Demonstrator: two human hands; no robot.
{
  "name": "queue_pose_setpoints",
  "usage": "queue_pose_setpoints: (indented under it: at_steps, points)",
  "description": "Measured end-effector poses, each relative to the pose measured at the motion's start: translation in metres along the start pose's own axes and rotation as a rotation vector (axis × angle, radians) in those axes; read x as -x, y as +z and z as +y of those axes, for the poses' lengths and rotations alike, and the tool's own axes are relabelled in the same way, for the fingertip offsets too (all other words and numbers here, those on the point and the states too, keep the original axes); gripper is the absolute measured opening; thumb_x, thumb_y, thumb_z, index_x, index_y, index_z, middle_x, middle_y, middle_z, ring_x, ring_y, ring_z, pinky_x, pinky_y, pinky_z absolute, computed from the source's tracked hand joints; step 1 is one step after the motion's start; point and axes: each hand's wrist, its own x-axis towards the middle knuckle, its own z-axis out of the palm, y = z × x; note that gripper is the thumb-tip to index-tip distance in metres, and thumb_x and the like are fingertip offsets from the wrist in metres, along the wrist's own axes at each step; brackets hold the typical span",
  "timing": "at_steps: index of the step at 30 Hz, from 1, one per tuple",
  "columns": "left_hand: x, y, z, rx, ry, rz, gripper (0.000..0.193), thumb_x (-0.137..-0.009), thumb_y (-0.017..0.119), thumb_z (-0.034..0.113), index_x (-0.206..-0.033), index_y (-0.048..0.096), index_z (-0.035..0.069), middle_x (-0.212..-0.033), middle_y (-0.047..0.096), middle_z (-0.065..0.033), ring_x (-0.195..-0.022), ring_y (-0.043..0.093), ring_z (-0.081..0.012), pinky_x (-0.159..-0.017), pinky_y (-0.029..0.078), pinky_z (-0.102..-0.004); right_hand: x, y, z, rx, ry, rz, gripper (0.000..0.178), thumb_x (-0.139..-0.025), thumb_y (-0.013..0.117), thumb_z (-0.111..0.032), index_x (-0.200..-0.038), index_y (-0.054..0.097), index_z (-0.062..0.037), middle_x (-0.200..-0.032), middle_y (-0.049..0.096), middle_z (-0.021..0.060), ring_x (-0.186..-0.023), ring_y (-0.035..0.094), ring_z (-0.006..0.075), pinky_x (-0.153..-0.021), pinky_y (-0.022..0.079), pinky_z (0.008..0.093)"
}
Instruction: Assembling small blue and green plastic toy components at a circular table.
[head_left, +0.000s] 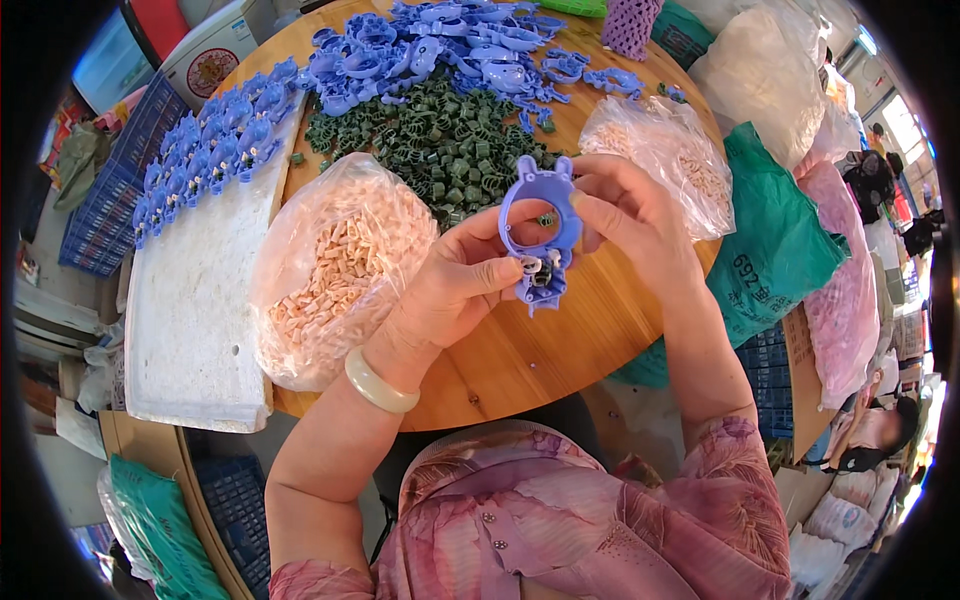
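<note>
A blue plastic toy shell point(568, 230) with two small ears and a round opening is held up between my two hands over the wooden table. My left hand point(455, 275) grips its lower left side, thumb pressed near small white and dark pieces seated in the lower part. On the upper right rim, the thumb and fingers of my right hand point(640, 220) are closed; some fingertips are hidden behind the shell. Just beyond lies a heap of small dark green plastic parts point(460, 165). A clear bag of peach-coloured pieces point(345, 260) sits beside my left forearm.
More blue shells point(430, 50) are piled at the table's far side. Rows of blue shells point(215, 150) stand on a white board point(190, 330) at left. Another clear bag point(665, 155) lies at right, next to a green sack point(775, 240). The round table's edge point(520, 405) curves before me.
</note>
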Motion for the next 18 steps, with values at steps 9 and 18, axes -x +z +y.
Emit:
queue_pose_setpoints:
  at_steps: [9, 18]
  points:
    - [0.002, 0.009, 0.006, -0.325, 0.159, 0.252, 0.037, -0.083, 0.064, 0.012, -0.116, 0.05, 0.002, -0.109, 0.058, -0.0099, -0.097, 0.057, -0.0189, -0.082, 0.048, -0.0315, 0.001, -0.007, 0.022, -0.437, 0.231, -0.051, 0.035, -0.086, 0.062, -0.021, -0.113, 0.053, -0.0017, -0.085, 0.06, 0.0033, -0.067, 0.059, 0.0111, -0.06, 0.052, 0.0255]
    - [0.0, 0.023, 0.004, -1.77, 0.63, -0.098, 0.056, -0.062, 0.071, 0.002, -0.115, 0.055, 0.002, -0.119, 0.049, -0.0127, -0.113, 0.049, -0.0305, -0.095, 0.042, -0.0421, -0.005, -0.007, 0.037, -0.456, 0.238, 0.072, 0.033, -0.085, 0.064, -0.02, -0.11, 0.055, -0.0009, -0.088, 0.061, 0.0048, -0.067, 0.061, 0.0124, -0.063, 0.053, 0.0273]
